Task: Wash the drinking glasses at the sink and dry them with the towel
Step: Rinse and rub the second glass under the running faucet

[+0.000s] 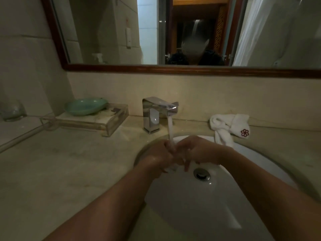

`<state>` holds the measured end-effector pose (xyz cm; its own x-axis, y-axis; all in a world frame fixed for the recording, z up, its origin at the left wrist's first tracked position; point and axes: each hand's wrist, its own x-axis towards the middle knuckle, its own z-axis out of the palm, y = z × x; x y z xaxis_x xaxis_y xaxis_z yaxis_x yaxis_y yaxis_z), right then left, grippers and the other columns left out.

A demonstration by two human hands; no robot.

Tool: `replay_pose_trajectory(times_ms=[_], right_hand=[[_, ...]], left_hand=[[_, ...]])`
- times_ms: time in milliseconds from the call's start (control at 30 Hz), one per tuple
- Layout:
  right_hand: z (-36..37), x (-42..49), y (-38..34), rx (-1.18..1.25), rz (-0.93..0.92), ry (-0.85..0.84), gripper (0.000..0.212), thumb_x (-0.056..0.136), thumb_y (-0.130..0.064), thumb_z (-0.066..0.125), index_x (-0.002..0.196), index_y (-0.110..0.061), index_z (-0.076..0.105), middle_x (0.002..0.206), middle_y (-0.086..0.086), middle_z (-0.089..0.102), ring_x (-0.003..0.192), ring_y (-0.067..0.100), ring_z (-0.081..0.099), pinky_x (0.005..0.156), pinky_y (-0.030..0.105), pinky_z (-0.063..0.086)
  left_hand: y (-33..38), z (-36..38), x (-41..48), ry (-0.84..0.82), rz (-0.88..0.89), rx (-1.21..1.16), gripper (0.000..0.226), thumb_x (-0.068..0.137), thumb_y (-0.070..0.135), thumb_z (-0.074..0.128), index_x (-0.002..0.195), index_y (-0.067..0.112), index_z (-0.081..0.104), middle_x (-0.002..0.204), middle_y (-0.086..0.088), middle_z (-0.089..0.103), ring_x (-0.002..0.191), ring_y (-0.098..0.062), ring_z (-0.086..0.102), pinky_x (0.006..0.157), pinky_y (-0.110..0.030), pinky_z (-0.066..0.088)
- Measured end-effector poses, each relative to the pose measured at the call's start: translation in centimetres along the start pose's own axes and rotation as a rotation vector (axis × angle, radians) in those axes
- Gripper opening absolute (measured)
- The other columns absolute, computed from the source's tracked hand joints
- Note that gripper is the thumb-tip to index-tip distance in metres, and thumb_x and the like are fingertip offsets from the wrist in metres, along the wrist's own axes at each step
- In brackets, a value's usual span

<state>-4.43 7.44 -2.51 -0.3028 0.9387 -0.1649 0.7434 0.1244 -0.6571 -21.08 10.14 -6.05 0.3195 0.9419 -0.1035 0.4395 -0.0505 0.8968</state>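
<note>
Both hands are down in the sink basin (191, 206), right under the water (170, 129) running from the chrome faucet (157, 115). The left hand (161, 153) and right hand (196, 150) are pressed close together with fingers curled inward, and the stream lands right where they meet. Honestly can't tell what the grip is doing. There's a pale, see-through patch just under the left fingers, but it could be a glass or just splashing water, too blurry to call. So whether either hand is actually clamped around something, no idea. Both hands sit just behind the drain (201, 173).

The one drinking glass (13, 110) I can clearly spot stands upright on a ledge at the far left edge, well apart from the hands.

The towel (229, 122) is white, rolled up, with a red flower emblem. It lies on the countertop (69, 162) just right of the faucet, and one end droops over the basin's rim.

Left of the faucet there's a green dish (86, 106) sitting on a clear tray (107, 122). A wood-framed mirror (104, 32) hangs above it all.
</note>
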Motion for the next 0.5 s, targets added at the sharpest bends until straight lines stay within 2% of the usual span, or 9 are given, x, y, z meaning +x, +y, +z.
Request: replay_pose_trajectory(times_ms=[33, 100, 167, 233, 267, 333, 433, 500], right_hand=[[0.1, -0.1, 0.2, -0.003, 0.012, 0.024, 0.044, 0.091, -0.003, 0.060, 0.122, -0.033, 0.069, 0.110, -0.003, 0.072, 0.082, 0.018, 0.076, 0.072, 0.038, 0.061], [0.1, -0.3, 0.1, -0.033, 0.033, -0.061, 0.051, 0.088, 0.002, 0.057, 0.130, -0.027, 0.062, 0.118, 0.001, 0.069, 0.084, 0.019, 0.077, 0.077, 0.047, 0.061], [0.8, -0.4, 0.4, 0.000, 0.028, -0.076, 0.050, 0.087, 0.003, 0.056, 0.130, -0.022, 0.062, 0.117, 0.001, 0.071, 0.083, 0.017, 0.077, 0.068, 0.041, 0.055], [1.4, -0.6, 0.2, -0.038, 0.036, -0.004, 0.052, 0.087, 0.002, 0.056, 0.129, -0.027, 0.064, 0.113, -0.003, 0.072, 0.077, 0.012, 0.076, 0.060, 0.031, 0.053], [1.6, -0.6, 0.1, -0.038, 0.028, -0.011, 0.050, 0.087, 0.002, 0.055, 0.125, -0.029, 0.065, 0.108, -0.003, 0.073, 0.076, 0.013, 0.076, 0.057, 0.030, 0.050], [2.1, -0.5, 0.0, 0.030, 0.003, -0.005, 0.044, 0.091, -0.002, 0.052, 0.119, -0.032, 0.066, 0.102, -0.001, 0.074, 0.076, 0.018, 0.077, 0.057, 0.030, 0.048], [2.4, -0.5, -0.3, 0.014, 0.039, -0.025, 0.035, 0.090, -0.001, 0.051, 0.108, -0.027, 0.067, 0.100, -0.003, 0.074, 0.077, 0.019, 0.077, 0.061, 0.031, 0.048], [2.8, -0.4, -0.3, 0.066, 0.031, -0.039, 0.031, 0.091, -0.002, 0.051, 0.102, -0.028, 0.065, 0.091, -0.004, 0.074, 0.078, 0.021, 0.078, 0.057, 0.028, 0.047]], left_hand=[[0.0, -0.1, 0.0, -0.005, -0.006, 0.001, 0.038, 0.079, 0.020, 0.086, 0.113, 0.014, 0.069, 0.092, -0.007, 0.076, 0.079, -0.023, 0.074, 0.069, -0.045, 0.066], [0.4, -0.2, -0.1, -0.016, 0.012, 0.062, 0.042, 0.080, 0.025, 0.087, 0.115, 0.011, 0.069, 0.094, -0.007, 0.075, 0.081, -0.022, 0.074, 0.063, -0.037, 0.064], [0.1, -0.1, -0.3, -0.025, -0.002, 0.118, 0.033, 0.082, 0.026, 0.086, 0.109, 0.014, 0.070, 0.092, -0.005, 0.074, 0.076, -0.016, 0.071, 0.051, -0.025, 0.058], [-0.1, -0.1, -0.3, -0.021, -0.021, 0.134, 0.019, 0.085, 0.019, 0.083, 0.095, 0.016, 0.068, 0.084, -0.001, 0.069, 0.065, -0.010, 0.064, 0.042, -0.018, 0.051], [-0.2, 0.0, -0.2, -0.024, -0.023, 0.157, 0.017, 0.086, 0.019, 0.082, 0.092, 0.016, 0.067, 0.084, -0.003, 0.069, 0.063, -0.011, 0.064, 0.044, -0.019, 0.052], [-0.5, 0.1, 0.1, -0.029, -0.031, 0.197, 0.022, 0.085, 0.023, 0.083, 0.099, 0.016, 0.068, 0.089, -0.005, 0.073, 0.072, -0.018, 0.070, 0.052, -0.028, 0.059], [-0.4, 0.0, 0.2, -0.027, -0.009, 0.209, 0.022, 0.088, 0.019, 0.079, 0.107, 0.010, 0.073, 0.072, 0.002, 0.072, 0.066, -0.013, 0.071, 0.048, -0.026, 0.056], [-0.4, 0.1, 0.2, -0.050, -0.018, 0.250, 0.027, 0.087, 0.019, 0.080, 0.111, 0.012, 0.070, 0.083, -0.002, 0.071, 0.077, -0.020, 0.072, 0.054, -0.032, 0.059]])
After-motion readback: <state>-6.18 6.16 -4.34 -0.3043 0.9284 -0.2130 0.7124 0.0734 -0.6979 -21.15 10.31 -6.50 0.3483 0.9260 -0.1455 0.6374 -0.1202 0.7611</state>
